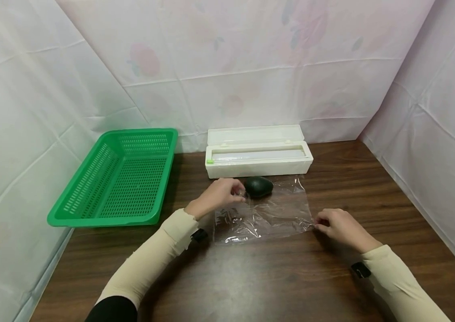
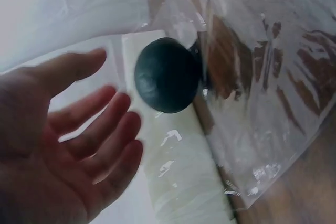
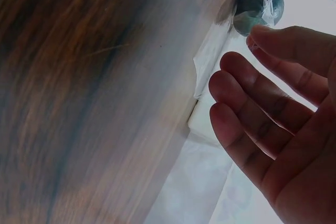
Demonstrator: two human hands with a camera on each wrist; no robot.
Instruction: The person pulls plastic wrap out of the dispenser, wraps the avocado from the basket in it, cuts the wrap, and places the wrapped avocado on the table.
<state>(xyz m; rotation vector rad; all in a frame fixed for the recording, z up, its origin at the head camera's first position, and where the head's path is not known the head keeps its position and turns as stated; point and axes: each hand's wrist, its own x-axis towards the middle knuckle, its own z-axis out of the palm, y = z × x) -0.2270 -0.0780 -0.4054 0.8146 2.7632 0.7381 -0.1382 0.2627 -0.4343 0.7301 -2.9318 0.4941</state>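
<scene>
Camera setup: one wide view, two close.
Your head view faces forward and down over the table (image 1: 231, 286); the wrist views, near and tilted, face past your left hand (image 1: 220, 193) and right hand (image 1: 339, 227). Both wrist views share the dark oval object (image 2: 167, 75) and plastic film (image 2: 273, 119).

One bare left hand (image 1: 220, 194) and one bare right hand (image 1: 339, 227) are counted, two in all; now one dark green egg-shaped fruit (image 1: 258, 187) is spotted, one clear plastic film sheet (image 1: 287, 210), one long white plastic box (image 1: 259, 169), one green rectangular plastic basket (image 1: 106, 222), and two cream cloth sleeves (image 1: 150, 261) are tallied!
</scene>
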